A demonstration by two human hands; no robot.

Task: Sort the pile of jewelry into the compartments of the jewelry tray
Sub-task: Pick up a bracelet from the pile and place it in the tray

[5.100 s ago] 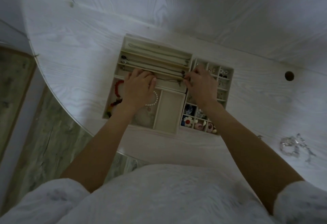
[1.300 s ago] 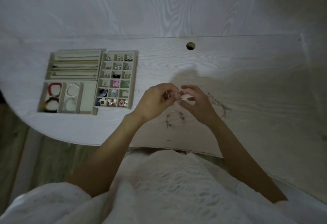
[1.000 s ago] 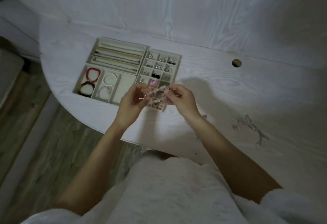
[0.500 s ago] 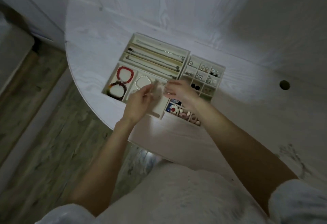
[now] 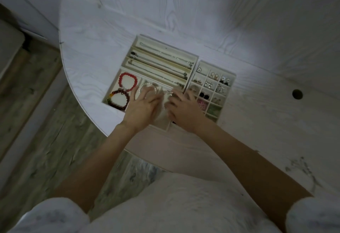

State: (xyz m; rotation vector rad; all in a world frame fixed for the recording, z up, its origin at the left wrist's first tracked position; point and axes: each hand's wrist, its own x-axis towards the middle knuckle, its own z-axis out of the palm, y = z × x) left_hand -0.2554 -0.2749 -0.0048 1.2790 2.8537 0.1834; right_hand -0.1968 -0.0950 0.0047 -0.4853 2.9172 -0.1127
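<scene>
Left hand [image 5: 141, 108] fingers spread, right hand [image 5: 184, 111] grip unclear, both over jewelry tray [image 5: 166, 47], no legible text

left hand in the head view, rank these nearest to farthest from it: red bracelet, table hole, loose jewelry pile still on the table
From the left hand:
1. Red bracelet, just up-left of it, in the tray's bracelet compartment.
2. Loose jewelry pile, far right on the table, near the front edge.
3. Table hole, far right, toward the back; only slightly farther than the pile.

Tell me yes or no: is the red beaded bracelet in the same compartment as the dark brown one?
Yes, the red beaded bracelet and dark brown beaded bracelet share one compartment.
</scene>
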